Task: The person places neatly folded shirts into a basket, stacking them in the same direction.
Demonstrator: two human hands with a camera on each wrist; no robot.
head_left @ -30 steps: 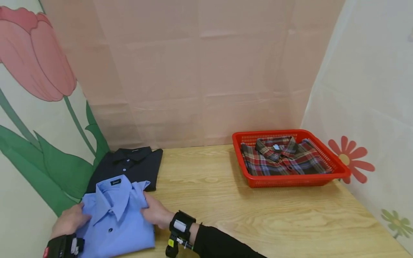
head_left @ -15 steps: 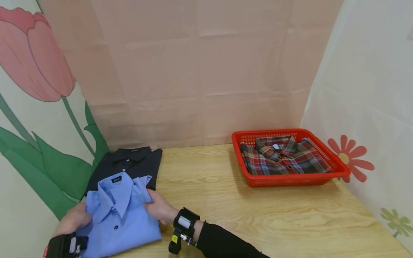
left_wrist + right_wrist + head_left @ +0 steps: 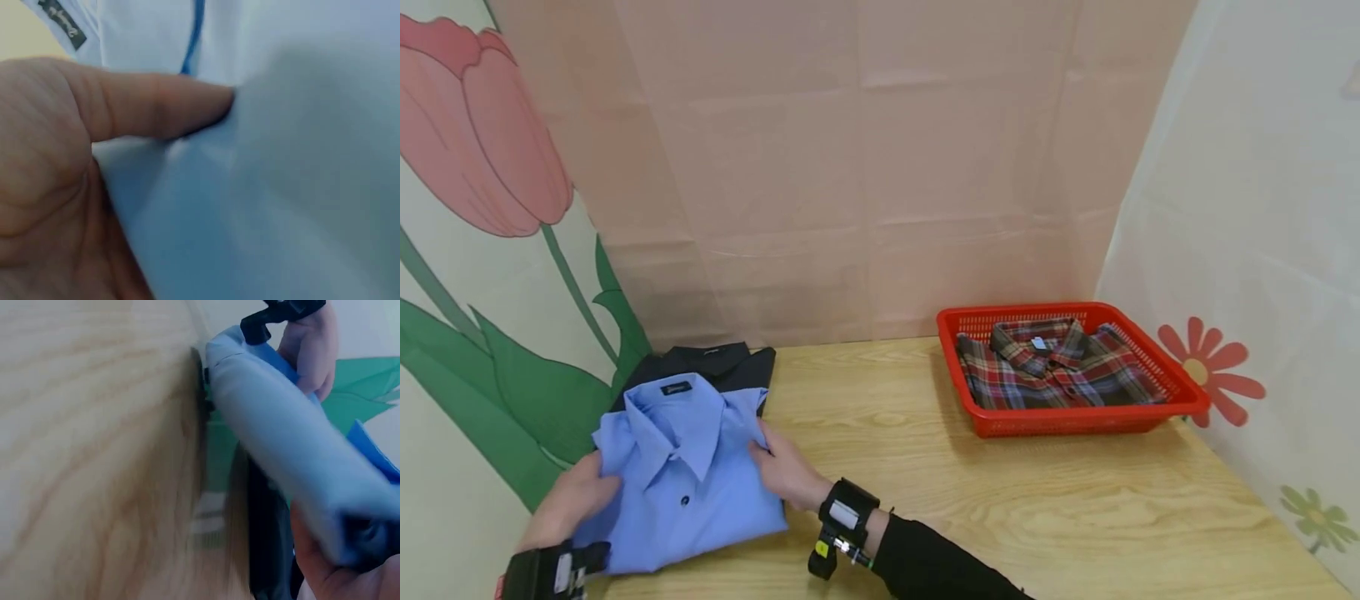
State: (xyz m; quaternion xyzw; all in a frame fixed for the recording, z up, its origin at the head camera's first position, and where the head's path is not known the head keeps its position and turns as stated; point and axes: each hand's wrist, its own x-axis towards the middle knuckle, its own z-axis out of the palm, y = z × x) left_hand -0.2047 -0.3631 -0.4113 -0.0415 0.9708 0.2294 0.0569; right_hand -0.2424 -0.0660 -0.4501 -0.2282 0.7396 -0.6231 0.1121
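Note:
A folded light-blue button shirt (image 3: 715,508), collar toward the back, is held between both hands at the left of the table. My left hand (image 3: 578,493) grips its left edge; in the left wrist view the thumb (image 3: 156,103) lies on top of the cloth. On the opposite edge, my right hand (image 3: 790,468) pinches the fabric. The right wrist view shows the shirt's rolled front fold (image 3: 281,431) raised over the wood, with a gap beneath. Behind and partly under it lies a folded black shirt (image 3: 752,367), mostly covered in the head view.
A red plastic basket (image 3: 1075,422) holding a folded plaid shirt (image 3: 1052,367) stands at the back right of the wooden table (image 3: 1000,508). A fabric wall with a tulip print (image 3: 512,150) borders the left side, close to my left hand.
Both hands have lifted the blue shirt and shifted it slightly right and toward the back. It now covers more of the black shirt. The basket stays put.

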